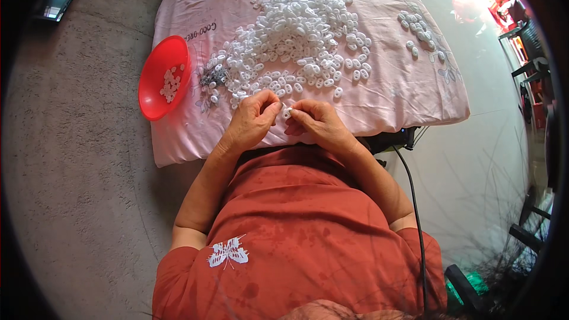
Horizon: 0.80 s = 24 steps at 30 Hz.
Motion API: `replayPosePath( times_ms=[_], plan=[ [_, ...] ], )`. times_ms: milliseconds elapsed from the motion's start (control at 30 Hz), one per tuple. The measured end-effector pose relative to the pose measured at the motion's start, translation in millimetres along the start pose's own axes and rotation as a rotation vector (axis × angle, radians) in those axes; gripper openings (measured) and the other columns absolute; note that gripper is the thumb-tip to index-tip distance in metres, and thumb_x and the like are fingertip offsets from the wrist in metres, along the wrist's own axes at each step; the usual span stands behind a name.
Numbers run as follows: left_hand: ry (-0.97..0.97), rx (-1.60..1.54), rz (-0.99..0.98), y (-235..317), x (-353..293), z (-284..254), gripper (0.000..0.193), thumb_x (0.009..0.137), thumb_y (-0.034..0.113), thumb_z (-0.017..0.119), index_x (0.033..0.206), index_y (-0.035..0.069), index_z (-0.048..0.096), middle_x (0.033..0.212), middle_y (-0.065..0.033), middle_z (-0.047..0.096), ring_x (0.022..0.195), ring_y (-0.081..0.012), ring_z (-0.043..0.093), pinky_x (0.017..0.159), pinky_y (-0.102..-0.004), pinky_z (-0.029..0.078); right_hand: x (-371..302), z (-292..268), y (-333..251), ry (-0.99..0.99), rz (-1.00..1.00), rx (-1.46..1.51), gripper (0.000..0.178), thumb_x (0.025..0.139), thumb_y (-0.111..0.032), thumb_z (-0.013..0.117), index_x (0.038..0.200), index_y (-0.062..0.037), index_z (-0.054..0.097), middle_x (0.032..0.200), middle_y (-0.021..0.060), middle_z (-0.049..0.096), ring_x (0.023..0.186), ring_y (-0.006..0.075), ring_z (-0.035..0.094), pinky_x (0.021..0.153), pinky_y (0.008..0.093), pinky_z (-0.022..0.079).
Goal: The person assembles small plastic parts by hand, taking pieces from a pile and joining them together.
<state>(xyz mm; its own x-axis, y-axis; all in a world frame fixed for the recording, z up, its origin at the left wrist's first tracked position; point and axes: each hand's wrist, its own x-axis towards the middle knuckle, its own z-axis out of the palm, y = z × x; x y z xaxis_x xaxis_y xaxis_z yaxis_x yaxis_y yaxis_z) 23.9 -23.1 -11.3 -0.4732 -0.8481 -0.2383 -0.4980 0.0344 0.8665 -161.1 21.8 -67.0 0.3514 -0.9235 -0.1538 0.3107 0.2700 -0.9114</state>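
Observation:
Close together at the near edge of the cloth-covered table, my two hands meet over a small white oval piece with two holes [287, 113]. My right hand [317, 121] pinches this piece between thumb and fingertips. My left hand [256, 117] is closed in a pinch just left of it; whatever its fingertips hold is too small or hidden to name. Right beyond the hands spreads a big heap of similar white oval pieces [296, 32]. At the heap's left side lies a small pile of dark grey bits [214, 75], too fine to make out.
A red bowl [155, 98] with some white pieces inside sits tilted at the table's left edge. A separate group of white pieces [418, 28] lies on the pink cloth [391, 77] at right. A black cable [415, 201] runs down beside my right arm.

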Motion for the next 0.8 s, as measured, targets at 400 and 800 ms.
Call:
replayPosePath(
  times_ms=[400, 800],
  plan=[
    [0.099, -0.387, -0.116, -19.2, -4.2, -4.0, 0.011, 0.097, 0.012, 0.054, 0.097, 0.002, 0.058, 0.081, -0.0022, 0.06, 0.07, -0.009, 0.059, 0.065, -0.0222, 0.051, 0.6, 4.0, 2.2, 0.144, -0.045, -0.08, 0.021, 0.097, -0.015, 0.055, 0.103, 0.0042, 0.06, 0.087, 0.0069, 0.064, 0.076, 0.0131, 0.066, 0.065, 0.0238, 0.055],
    [0.197, -0.281, -0.071, -16.2, -5.5, -0.9, 0.011, 0.096, 0.008, 0.055, 0.1, 0.0, 0.062, 0.08, -0.0015, 0.063, 0.07, -0.0077, 0.06, 0.064, -0.0217, 0.051, 7.3, 13.9, -2.2, 0.288, -0.074, -0.222, 0.011, 0.091, -0.006, 0.059, 0.087, 0.003, 0.054, 0.072, 0.007, 0.063, 0.063, 0.0152, 0.067, 0.053, 0.0253, 0.053]
  ],
)
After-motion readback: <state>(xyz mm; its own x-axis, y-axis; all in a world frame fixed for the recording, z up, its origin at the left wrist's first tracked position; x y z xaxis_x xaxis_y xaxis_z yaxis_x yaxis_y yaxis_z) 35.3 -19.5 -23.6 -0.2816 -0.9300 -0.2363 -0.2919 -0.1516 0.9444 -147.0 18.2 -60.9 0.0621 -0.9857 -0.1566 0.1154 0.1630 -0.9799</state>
